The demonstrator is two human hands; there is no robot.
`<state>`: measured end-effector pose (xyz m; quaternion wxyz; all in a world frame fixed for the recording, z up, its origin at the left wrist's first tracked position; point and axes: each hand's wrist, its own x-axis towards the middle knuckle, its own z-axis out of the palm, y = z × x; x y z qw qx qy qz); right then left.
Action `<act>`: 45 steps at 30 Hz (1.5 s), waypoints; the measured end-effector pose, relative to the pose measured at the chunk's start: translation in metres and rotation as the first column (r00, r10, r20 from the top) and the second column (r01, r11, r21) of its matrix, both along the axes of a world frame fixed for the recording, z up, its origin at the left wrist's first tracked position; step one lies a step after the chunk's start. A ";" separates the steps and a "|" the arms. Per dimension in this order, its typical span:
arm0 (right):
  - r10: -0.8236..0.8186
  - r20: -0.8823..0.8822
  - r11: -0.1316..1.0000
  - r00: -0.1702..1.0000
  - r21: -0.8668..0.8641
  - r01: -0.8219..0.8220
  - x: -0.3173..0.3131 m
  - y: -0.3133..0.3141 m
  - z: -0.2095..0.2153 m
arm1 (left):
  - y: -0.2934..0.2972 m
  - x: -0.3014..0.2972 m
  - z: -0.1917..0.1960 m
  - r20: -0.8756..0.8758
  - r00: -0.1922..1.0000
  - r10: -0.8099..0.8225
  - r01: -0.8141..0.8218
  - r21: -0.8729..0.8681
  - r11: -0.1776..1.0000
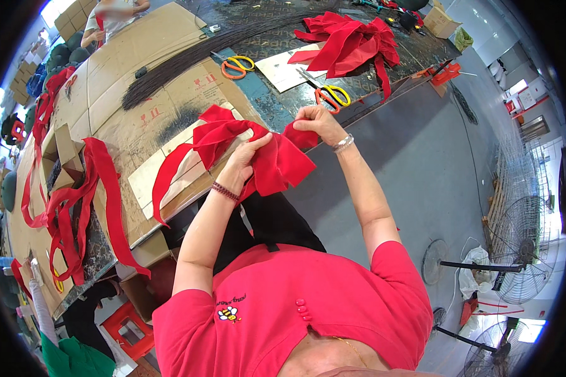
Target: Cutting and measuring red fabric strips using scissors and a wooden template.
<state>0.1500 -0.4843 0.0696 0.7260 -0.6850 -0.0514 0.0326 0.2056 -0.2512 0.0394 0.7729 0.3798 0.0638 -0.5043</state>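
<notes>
A red ribbon bow (pixel 273 164) with several wide loops hangs between my hands at the table's front edge. My left hand (pixel 242 158) is closed round its gathered middle, thumb on top. With fingertips pinched, my right hand (pixel 321 124) grips a loop at the bow's right side. One long ribbon tail (pixel 170 179) trails left over a pale wooden board (pixel 154 182). Beyond my right hand lie scissors with orange and yellow handles (pixel 332 96). The bow's centre is hidden by my left fingers.
A pile of red bows (pixel 352 44) lies at the back right, near a second pair of scissors (pixel 238 66). Dark wire strands (pixel 188 60) stretch across the cardboard (pixel 107 81). Loose red ribbons (pixel 75 207) drape over the left side. Other people work at the left and far edges; fans (pixel 522 245) stand right.
</notes>
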 end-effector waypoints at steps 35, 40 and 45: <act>-0.173 0.010 0.944 0.985 0.286 0.162 0.030 0.041 -0.013 | -0.026 0.108 0.076 0.875 0.376 -0.305 0.067 0.303 0.951; -0.241 -0.006 0.921 0.970 0.315 0.231 0.025 0.029 -0.017 | -0.012 0.119 0.077 0.811 0.583 0.054 -0.041 -0.036 0.998; -0.223 0.009 0.957 0.975 0.194 0.217 0.032 0.017 -0.014 | 0.008 0.092 0.067 0.707 0.398 -0.585 0.273 0.517 0.811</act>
